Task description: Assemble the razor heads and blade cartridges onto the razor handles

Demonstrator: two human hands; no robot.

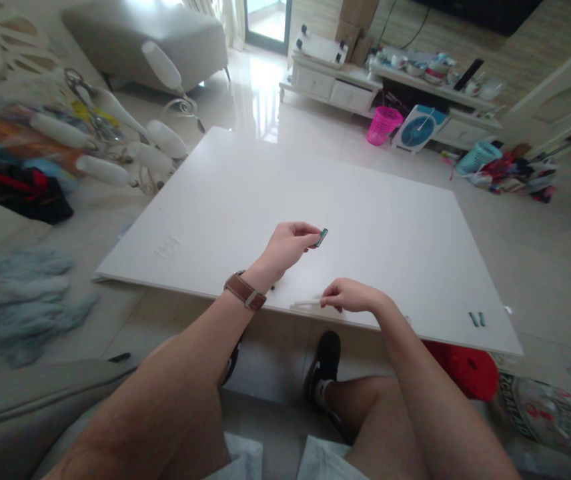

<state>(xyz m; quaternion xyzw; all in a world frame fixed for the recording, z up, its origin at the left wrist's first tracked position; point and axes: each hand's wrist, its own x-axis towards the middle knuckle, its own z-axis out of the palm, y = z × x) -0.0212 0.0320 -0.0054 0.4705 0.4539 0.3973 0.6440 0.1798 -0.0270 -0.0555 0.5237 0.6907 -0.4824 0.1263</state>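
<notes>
My left hand [291, 243], with a brown-strapped watch [245, 289] on its wrist, pinches a small green razor head [322, 237] above the middle of the white table [365, 200]. Closer to the front edge, my right hand [349, 295] is closed around one end of a thin white razor handle [306, 303], which points left, low over the tabletop. Head and handle are apart. Two more green razor heads [476, 319] lie near the right front corner. Several small clear plastic pieces [167, 248] lie at the left.
Under the table's right front edge stands a red stool [470, 370], beside a printed bag [540, 413]. A floor lamp with white shades [163, 137] rises close to the left edge. Beyond the table are a pink basket [384, 125] and a blue fan [417, 128].
</notes>
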